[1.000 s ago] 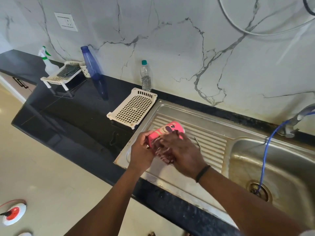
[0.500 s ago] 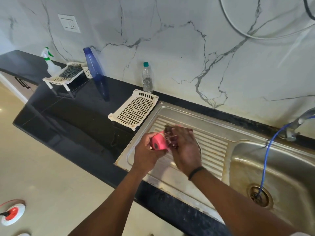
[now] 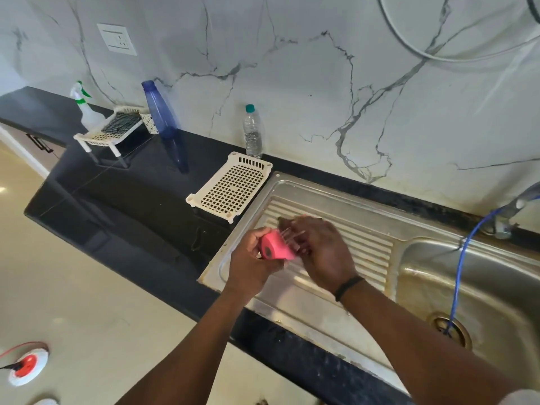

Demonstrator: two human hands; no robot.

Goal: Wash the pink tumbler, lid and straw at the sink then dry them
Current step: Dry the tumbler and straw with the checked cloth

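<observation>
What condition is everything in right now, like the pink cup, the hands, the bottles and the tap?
Pink tumbler: on its side above the drainboard, base toward the camera.
Left hand: grips the tumbler.
Right hand: fingers at the tumbler's mouth end; grip unclear.
Clear water bottle: upright, capped, partly filled.
Blue bottle: upright, capped.
Tap: no running water visible.
Cream tray: nothing on it.
Sink basin: drain open, blue hose leading into it.

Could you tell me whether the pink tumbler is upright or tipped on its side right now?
Tipped on its side: the pink plastic tumbler lies roughly level between left hand and right hand, its round end facing the camera, above the steel draining board.
</observation>
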